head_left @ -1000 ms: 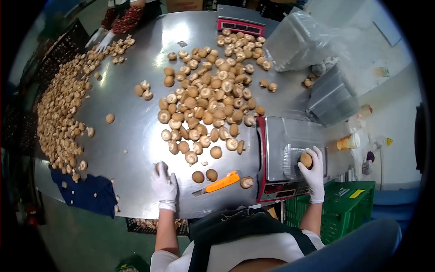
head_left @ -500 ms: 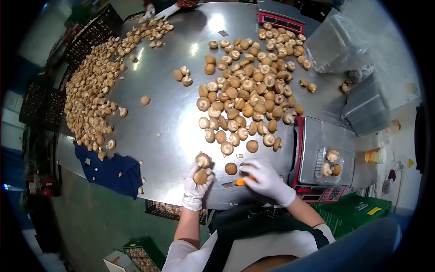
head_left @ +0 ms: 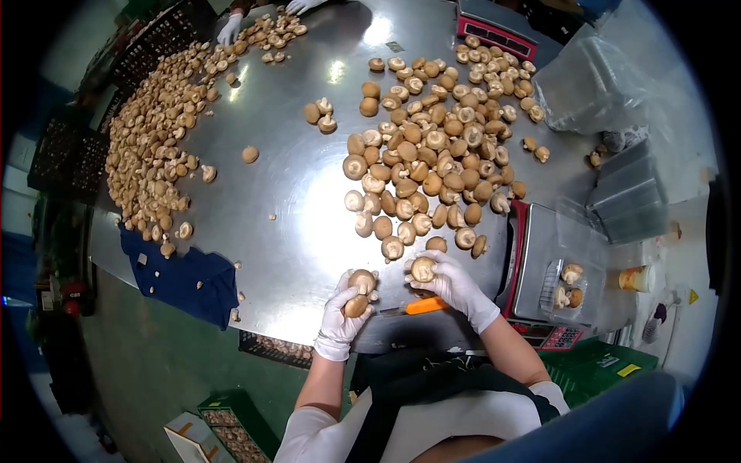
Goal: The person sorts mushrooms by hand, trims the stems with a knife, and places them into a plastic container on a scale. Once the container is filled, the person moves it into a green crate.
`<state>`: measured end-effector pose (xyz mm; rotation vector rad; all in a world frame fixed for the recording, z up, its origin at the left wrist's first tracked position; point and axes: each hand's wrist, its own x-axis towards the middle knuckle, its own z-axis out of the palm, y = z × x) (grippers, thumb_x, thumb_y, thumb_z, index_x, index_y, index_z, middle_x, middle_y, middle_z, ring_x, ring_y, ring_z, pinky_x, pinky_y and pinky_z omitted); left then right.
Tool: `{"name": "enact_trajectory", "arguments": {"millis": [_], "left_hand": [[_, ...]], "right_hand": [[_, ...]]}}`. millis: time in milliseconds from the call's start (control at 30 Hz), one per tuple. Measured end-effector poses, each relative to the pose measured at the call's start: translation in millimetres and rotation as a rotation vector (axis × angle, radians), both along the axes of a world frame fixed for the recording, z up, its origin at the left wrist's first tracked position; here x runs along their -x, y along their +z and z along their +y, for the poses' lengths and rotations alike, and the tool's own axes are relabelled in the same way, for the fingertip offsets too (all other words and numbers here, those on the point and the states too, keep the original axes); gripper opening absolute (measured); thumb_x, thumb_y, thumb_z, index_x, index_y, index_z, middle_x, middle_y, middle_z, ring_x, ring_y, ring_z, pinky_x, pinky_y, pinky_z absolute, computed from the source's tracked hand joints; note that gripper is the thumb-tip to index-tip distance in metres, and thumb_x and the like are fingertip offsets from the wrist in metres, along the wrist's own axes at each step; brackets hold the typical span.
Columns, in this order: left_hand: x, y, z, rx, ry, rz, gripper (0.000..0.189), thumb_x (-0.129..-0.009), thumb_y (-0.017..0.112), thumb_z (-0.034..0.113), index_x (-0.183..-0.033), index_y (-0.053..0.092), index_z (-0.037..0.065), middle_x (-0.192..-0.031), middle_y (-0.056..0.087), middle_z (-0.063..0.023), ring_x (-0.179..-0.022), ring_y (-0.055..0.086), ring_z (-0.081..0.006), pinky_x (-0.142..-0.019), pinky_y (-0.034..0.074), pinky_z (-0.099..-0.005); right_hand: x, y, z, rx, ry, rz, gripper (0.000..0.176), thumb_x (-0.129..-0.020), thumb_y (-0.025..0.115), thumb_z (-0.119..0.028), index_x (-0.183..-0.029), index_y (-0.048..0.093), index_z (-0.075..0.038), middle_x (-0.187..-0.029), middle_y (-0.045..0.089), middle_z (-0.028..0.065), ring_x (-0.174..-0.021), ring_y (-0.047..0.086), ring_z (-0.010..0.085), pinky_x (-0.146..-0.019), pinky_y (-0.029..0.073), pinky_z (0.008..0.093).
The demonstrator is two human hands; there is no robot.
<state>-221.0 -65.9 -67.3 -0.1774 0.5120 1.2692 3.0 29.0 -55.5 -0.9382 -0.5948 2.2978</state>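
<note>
Two brown-capped mushrooms are held in my gloved left hand, one above the other, near the table's front edge. To its right, my gloved right hand grips a single mushroom between thumb and fingers, its pale underside showing. Just below the right hand is a knife with an orange handle, its blade pointing left; it appears to lie on the table. A large pile of mushrooms spreads over the metal table beyond both hands.
At right, a scale carries a clear plastic tray with several mushrooms. Stacked clear trays stand behind it. More mushrooms and a blue cloth lie at left. Another person's gloved hand is at the far end.
My right hand has lifted a mushroom from the table and turned its underside up; the orange knife handle is now more exposed. My left hand still holds its two mushrooms, slightly further right.
</note>
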Motion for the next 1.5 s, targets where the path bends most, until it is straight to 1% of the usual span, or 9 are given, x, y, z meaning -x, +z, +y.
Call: {"name": "enact_trajectory", "arguments": {"millis": [233, 400, 500, 767, 967, 1200, 1300, 1400, 1500], "left_hand": [[-16, 25, 15, -0.137, -0.137, 0.423, 0.038, -0.084, 0.05, 0.005, -0.121, 0.041, 0.008, -0.113, 0.05, -0.0167, -0.095, 0.058, -0.0265, -0.06, 0.051, -0.0264], [-18, 27, 32, -0.08, -0.193, 0.494, 0.034, -0.081, 0.057, 0.005, -0.113, 0.044, 0.008, -0.106, 0.051, -0.0126, -0.09, 0.059, -0.0229, -0.058, 0.05, -0.0256], [-21, -6, 50, -0.46, -0.115, 1.697, 0.038, -0.074, 0.07, 0.014, -0.107, 0.052, 0.01, -0.099, 0.047, -0.0107, -0.088, 0.053, -0.022, -0.068, 0.049, -0.0347], [-52, 2, 77, -0.191, -0.491, 2.286, 0.061, -0.063, 0.077, 0.023, -0.119, 0.054, 0.02, -0.105, 0.047, -0.0127, -0.097, 0.052, -0.0307, -0.077, 0.049, -0.0391], [-26, -7, 50, -0.366, -0.12, 1.84, 0.046, -0.068, 0.076, 0.019, -0.107, 0.055, 0.007, -0.102, 0.047, -0.012, -0.093, 0.053, -0.0281, -0.077, 0.048, -0.0362], [22, -13, 10, -0.023, -0.009, -0.197, 0.062, -0.089, 0.046, 0.05, -0.12, 0.042, -0.003, -0.108, 0.05, -0.0184, -0.086, 0.054, -0.0265, -0.051, 0.049, -0.0267], [21, -6, -1, -0.034, 0.03, -0.337, 0.07, -0.088, 0.04, 0.056, -0.122, 0.04, -0.004, -0.111, 0.048, -0.02, -0.09, 0.052, -0.0295, -0.052, 0.051, -0.0289], [15, 2, -5, -0.044, 0.039, -0.34, 0.07, -0.088, 0.039, 0.058, -0.125, 0.04, -0.001, -0.114, 0.047, -0.021, -0.091, 0.051, -0.0313, -0.056, 0.053, -0.0322], [5, 14, -7, -0.035, 0.03, -0.297, 0.068, -0.088, 0.038, 0.058, -0.129, 0.038, 0.003, -0.117, 0.045, -0.0227, -0.094, 0.051, -0.0332, -0.061, 0.054, -0.0354]], "right_hand": [[-9, 7, -3, 0.09, -0.073, 0.175, 0.03, -0.081, 0.045, -0.005, -0.109, 0.05, 0.004, -0.105, 0.056, 0.021, -0.095, 0.059, 0.0336, -0.084, 0.05, 0.0444], [12, 13, 14, -0.596, 0.066, -0.718, 0.014, -0.085, 0.053, -0.01, -0.091, 0.06, 0.0, -0.065, 0.057, 0.0102, -0.064, 0.057, 0.0165, -0.063, 0.048, 0.0319], [26, 10, 32, -1.208, 0.129, -1.082, 0.025, -0.079, 0.055, -0.007, -0.104, 0.058, -0.008, -0.096, 0.06, 0.0109, -0.07, 0.061, 0.0203, -0.065, 0.05, 0.0311], [42, -5, 45, -1.447, 0.41, -1.348, 0.033, -0.076, 0.056, -0.01, -0.109, 0.056, -0.011, -0.105, 0.05, 0.0127, -0.076, 0.061, 0.033, -0.065, 0.051, 0.0427], [45, 19, 51, -1.376, 0.196, -1.224, 0.03, -0.078, 0.055, -0.01, -0.107, 0.057, -0.016, -0.108, 0.047, 0.0135, -0.075, 0.061, 0.0331, -0.068, 0.051, 0.0424], [92, -22, 56, -1.639, 0.433, -1.648, 0.03, -0.074, 0.061, -0.013, -0.104, 0.057, -0.011, -0.102, 0.046, 0.0127, -0.086, 0.054, 0.0302, -0.055, 0.053, 0.0356], [82, 6, 66, -1.508, 0.47, -1.47, 0.034, -0.07, 0.068, -0.023, -0.098, 0.056, -0.01, -0.103, 0.045, 0.0131, -0.09, 0.054, 0.0337, -0.063, 0.053, 0.0381], [59, 10, 61, -1.224, 0.308, -1.116, 0.042, -0.074, 0.068, -0.031, -0.109, 0.057, -0.011, -0.104, 0.051, 0.0124, -0.086, 0.057, 0.0264, -0.068, 0.051, 0.0347], [38, 16, 43, -0.144, 0.187, -0.242, 0.043, -0.086, 0.058, -0.04, -0.109, 0.056, -0.003, -0.091, 0.059, 0.0071, -0.076, 0.059, 0.0172, -0.057, 0.049, 0.0269]]}}
